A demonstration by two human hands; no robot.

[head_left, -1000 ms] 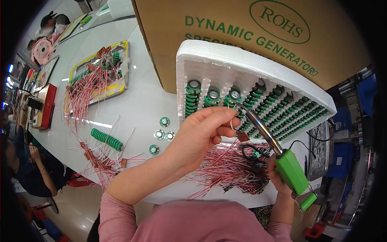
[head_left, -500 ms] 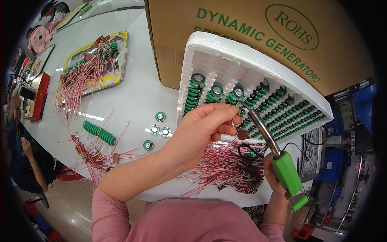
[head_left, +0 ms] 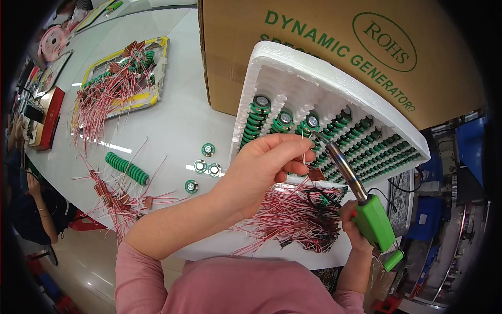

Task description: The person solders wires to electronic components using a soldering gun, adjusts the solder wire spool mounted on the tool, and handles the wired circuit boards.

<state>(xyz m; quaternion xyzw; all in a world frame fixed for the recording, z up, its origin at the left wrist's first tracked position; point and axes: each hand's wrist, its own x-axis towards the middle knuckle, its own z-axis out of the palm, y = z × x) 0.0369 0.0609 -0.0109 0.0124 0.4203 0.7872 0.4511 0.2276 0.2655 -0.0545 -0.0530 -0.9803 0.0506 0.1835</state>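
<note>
My left hand [head_left: 272,162] is closed in a pinch on a thin wire [head_left: 304,155] at the front of a white foam tray [head_left: 340,76]. A small brown square piece [head_left: 316,174] hangs just below those fingers. In the tray stand rows of small round green speakers [head_left: 285,119] with silver centres. My right hand [head_left: 353,230] grips a green soldering gun [head_left: 374,222]. Its bent tip is close to my left fingertips, by the front speaker of the third row; whether it touches is too small to tell.
Behind the tray stands a cardboard box [head_left: 230,63]. Red and white wires [head_left: 293,220] lie in a heap below my hands. Several loose speakers [head_left: 208,150], a green speaker stack [head_left: 126,168] and a yellow-edged tray [head_left: 163,57] are leftward. Another person's arm [head_left: 44,214] shows far left.
The tray and box sit slightly farther right in the view. My right hand and the soldering gun have shifted a little right; my left hand keeps its pinch.
</note>
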